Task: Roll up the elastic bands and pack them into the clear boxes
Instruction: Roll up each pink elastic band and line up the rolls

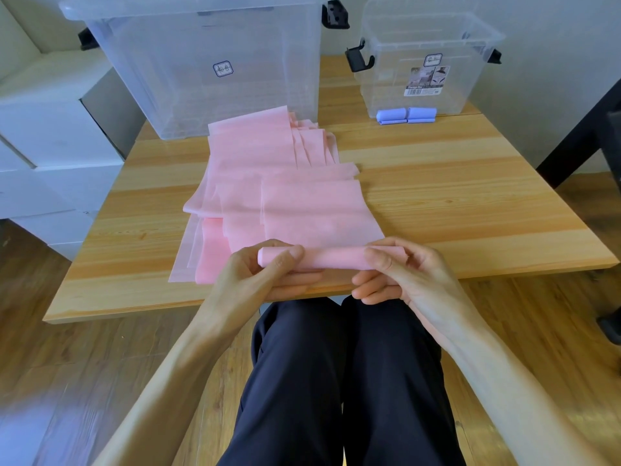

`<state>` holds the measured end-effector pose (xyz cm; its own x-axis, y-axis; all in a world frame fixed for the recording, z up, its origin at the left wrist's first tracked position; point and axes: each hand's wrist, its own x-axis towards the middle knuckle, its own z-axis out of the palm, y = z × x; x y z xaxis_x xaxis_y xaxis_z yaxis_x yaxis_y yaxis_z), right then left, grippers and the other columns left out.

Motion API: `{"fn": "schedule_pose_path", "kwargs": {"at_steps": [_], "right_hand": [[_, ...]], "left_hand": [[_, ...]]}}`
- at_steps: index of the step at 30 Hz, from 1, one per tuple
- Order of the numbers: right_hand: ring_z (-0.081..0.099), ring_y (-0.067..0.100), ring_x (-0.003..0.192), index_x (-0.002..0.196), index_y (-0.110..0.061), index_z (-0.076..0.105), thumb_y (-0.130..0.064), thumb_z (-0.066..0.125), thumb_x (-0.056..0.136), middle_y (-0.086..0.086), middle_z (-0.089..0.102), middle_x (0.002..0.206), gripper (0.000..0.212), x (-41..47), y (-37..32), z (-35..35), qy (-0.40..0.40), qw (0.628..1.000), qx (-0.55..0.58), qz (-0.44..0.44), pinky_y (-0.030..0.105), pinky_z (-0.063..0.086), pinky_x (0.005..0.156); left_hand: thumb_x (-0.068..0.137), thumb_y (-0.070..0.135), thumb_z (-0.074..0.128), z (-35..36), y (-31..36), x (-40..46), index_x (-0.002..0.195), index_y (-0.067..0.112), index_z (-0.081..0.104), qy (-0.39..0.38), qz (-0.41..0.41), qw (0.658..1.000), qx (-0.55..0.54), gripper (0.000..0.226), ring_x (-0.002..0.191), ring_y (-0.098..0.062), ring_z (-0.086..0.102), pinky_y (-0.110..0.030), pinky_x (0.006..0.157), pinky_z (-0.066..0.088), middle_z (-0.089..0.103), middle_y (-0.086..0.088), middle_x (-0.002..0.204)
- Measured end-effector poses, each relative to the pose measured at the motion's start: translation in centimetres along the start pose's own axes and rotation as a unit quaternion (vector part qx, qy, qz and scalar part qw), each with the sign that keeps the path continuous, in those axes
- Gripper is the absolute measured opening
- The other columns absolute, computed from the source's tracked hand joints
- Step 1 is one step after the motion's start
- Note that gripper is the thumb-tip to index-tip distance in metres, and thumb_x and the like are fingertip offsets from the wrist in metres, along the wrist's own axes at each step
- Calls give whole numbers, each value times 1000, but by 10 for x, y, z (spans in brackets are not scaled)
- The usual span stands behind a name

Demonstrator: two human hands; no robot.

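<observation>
I see 2 clear boxes point(201, 62) across the frame's top, and the pink elastic band point(292, 203) lying limp and thin at center: light, floppy, likely clingy. My left hand point(265, 274) and right hand point(393, 274) each pinch an end of its started roll point(331, 257), which is where I'd keep hold.

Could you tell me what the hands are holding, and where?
Both hold the rolled end of a pink band: left hand at its left end, right hand at its right.

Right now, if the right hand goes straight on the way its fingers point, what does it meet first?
The right hand points left along the pink roll, so it would probably meet the left hand first.
</observation>
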<state>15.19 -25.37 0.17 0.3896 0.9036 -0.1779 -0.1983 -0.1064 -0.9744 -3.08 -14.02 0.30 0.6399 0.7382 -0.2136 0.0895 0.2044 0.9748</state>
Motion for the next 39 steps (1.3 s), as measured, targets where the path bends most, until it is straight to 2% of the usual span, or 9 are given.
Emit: {"fn": "schedule_pose_path", "kwargs": {"at_steps": [3,7,14,17,19,25,29,34,39], "right_hand": [[74,33,71,94,-7,68,-40,70,74,20,74,81,39,0,0,-1,9,1000,8,4,31,60,60],[74,33,74,107,-9,68,-29,73,75,20,74,85,38,-2,0,-1,-6,1000,9,-3,30,60,63],[74,30,70,91,-7,68,-38,70,74,19,74,80,36,-1,1,1,6,1000,14,-2,29,60,60],[74,31,73,102,-13,70,-33,72,75,20,74,83,34,-2,1,0,-2,1000,24,-1,30,60,62],[74,33,73,106,-10,69,-29,73,76,20,74,83,37,-3,1,-1,-10,1000,15,-1,30,60,62],[73,30,66,93,-5,66,-40,72,72,20,73,79,41,-3,2,-2,9,1000,25,2,30,59,57],[74,32,74,106,-7,68,-27,69,80,21,74,87,34,-6,5,-4,-4,1000,26,0,29,59,61],[74,32,74,102,-4,67,-29,67,81,22,73,87,33,-7,4,-4,-16,999,31,3,28,59,61],[74,35,85,103,-1,69,-26,66,83,16,75,96,32,-8,8,-5,-21,999,29,6,30,60,66]], "left_hand": [[86,35,58,1,1,-2,110,11,69,-28,-5,999,16,36,96,-20,74,-27,81,60,78,-7,99],[85,41,56,2,0,-2,102,8,71,8,-5,1000,19,40,90,-19,75,-24,73,60,78,-8,91],[80,32,61,3,0,-4,111,6,69,-5,4,998,-58,41,96,-24,74,-26,78,59,76,-16,98],[81,35,62,3,-1,-3,103,2,68,3,8,1000,-30,41,96,-25,74,-29,80,60,77,-15,95],[82,37,60,2,-2,-4,100,3,67,2,4,1000,-19,39,95,-24,74,-30,82,60,77,-14,94],[87,43,51,5,-2,-6,114,7,66,-37,-19,999,-28,47,99,-22,74,-25,79,59,77,-11,102],[84,39,56,5,-3,-5,110,4,67,-15,-16,999,-45,45,101,-24,73,-26,81,59,76,-14,102],[86,27,55,3,-3,-8,119,11,67,-58,-50,989,-127,38,105,-25,71,-23,78,58,74,-18,109],[83,19,63,1,-5,-7,101,12,78,-29,-32,993,-112,24,103,-25,72,-22,78,58,74,-13,110]]}}
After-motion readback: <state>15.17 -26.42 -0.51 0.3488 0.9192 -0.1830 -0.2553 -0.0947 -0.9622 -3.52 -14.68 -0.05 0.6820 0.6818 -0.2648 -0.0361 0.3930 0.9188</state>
